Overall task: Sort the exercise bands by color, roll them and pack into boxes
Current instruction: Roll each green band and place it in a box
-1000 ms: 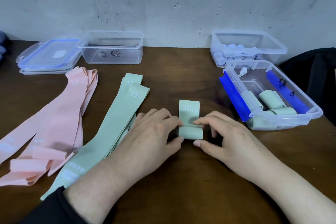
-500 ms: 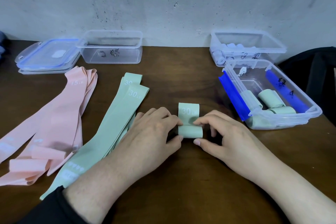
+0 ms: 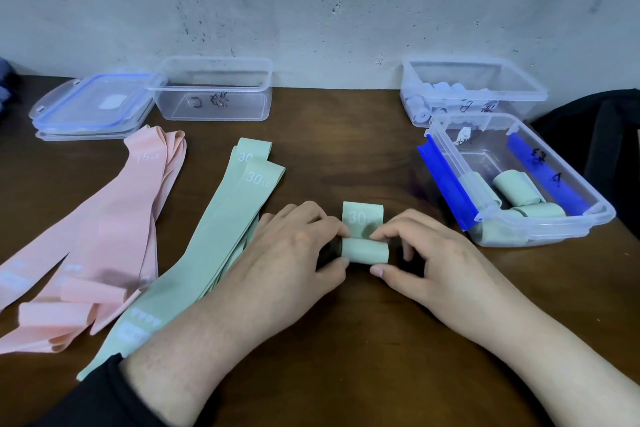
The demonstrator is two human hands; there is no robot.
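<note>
A green band (image 3: 364,249) lies mid-table, mostly rolled, with a short flat end marked 30 sticking out toward the wall. My left hand (image 3: 291,253) pinches the roll's left end between thumb and fingers. My right hand (image 3: 429,256) pinches its right end the same way. A stack of flat green bands (image 3: 221,236) lies to the left, and flat pink bands (image 3: 114,229) lie farther left. A clear box with blue clips (image 3: 568,225) at the right holds several green rolls (image 3: 516,189).
A clear box (image 3: 519,94) behind it holds pale blue rolls. An empty clear box (image 3: 211,94) stands at the back left beside stacked lids (image 3: 93,107). A dark bag (image 3: 609,135) lies at the far right. The wall runs close behind the table.
The roll has advanced toward the wall, so the flat end with the 30 mark is shorter. Both hands stay at the roll's ends.
</note>
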